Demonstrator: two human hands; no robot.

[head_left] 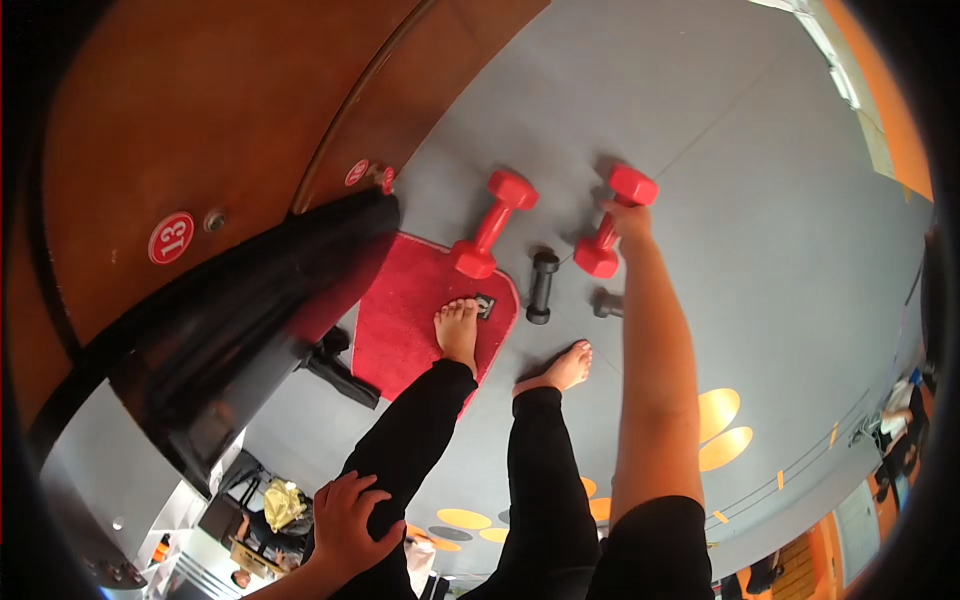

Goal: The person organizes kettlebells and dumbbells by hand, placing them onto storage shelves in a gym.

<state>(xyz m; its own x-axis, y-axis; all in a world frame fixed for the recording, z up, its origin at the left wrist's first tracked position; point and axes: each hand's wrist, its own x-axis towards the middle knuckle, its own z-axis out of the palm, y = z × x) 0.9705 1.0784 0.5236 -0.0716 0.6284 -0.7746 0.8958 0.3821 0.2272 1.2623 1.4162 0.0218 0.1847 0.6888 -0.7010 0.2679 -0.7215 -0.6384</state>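
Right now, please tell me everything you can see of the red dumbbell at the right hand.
The red dumbbell has two angular heads joined by a thin handle, with a matte coating like rubber. It slants over the grey floor; resting or just lifted, I cannot tell. The right hand closes around its handle near the far head. A small black dumbbell lies beside it, apart.

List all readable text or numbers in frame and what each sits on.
"13": white number on the red round sticker on the brown panel.
Second red sticker, further along the panel: too blurred to read.
Small label on the red mat: too small to read.
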